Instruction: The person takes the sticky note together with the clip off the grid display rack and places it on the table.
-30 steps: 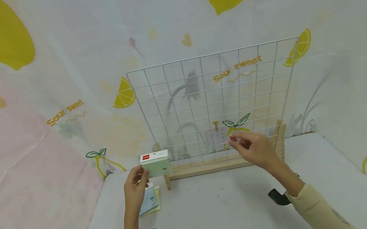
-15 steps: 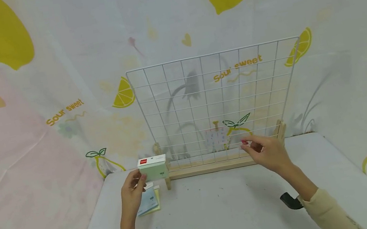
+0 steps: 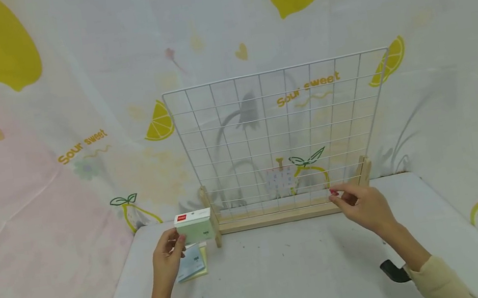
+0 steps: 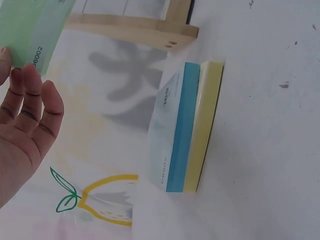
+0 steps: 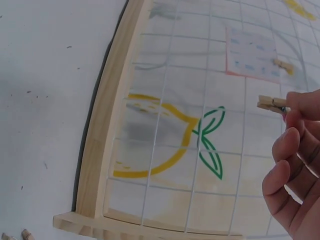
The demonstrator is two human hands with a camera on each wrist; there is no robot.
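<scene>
My left hand holds a green pad of sticky notes with a white top band, raised at the left end of the wire grid. Below it on the table, a blue note pad lies over a yellow note pad. Between thumb and forefinger, my right hand pinches a small wooden clothespin with something pinkish-red on it. This clothespin is in front of the grid's lower right, apart from the wires. Another small clothespin sits at the edge of a pale printed sheet on the grid.
A wooden base carries the upright grid near the back of the white table. Behind it hangs a lemon-printed cloth. In the right wrist view, small wooden clothespins show at the bottom left corner.
My right hand has moved right and down with its clothespin, away from the sheet on the grid. The left hand has lowered the green note pad slightly and shifted left.
</scene>
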